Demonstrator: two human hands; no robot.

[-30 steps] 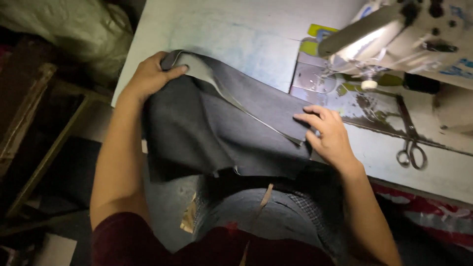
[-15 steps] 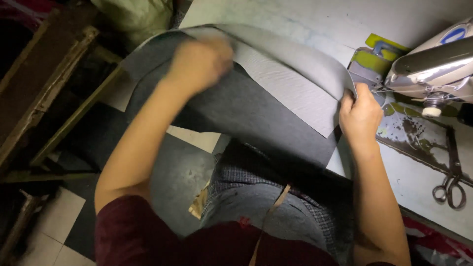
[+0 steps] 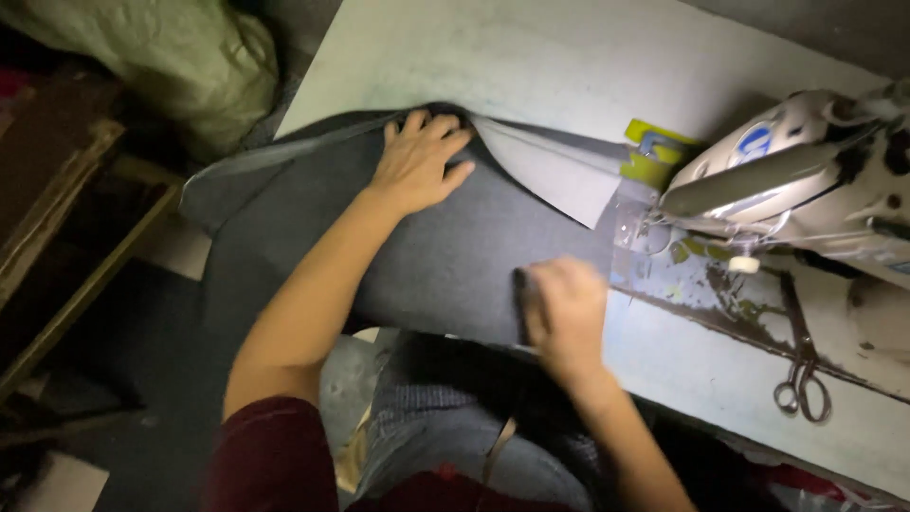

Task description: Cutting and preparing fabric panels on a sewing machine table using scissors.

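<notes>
A large dark grey piece of fabric lies over the left edge of the sewing table and hangs toward my lap. One corner is folded back and shows a lighter grey underside. My left hand rests flat on the fabric near its far edge, fingers spread. Blurred, my right hand grips the fabric's near right edge, just left of the sewing machine.
Scissors lie on the table right of the machine's needle plate. A yellow-green label sits beside the machine. A pale green sack and a wooden frame stand off the table at the left.
My left hand has moved right along the fabric's far edge and lies flat. My right hand has dropped from beside the machine to the near edge. The fabric is spread further onto the table.
</notes>
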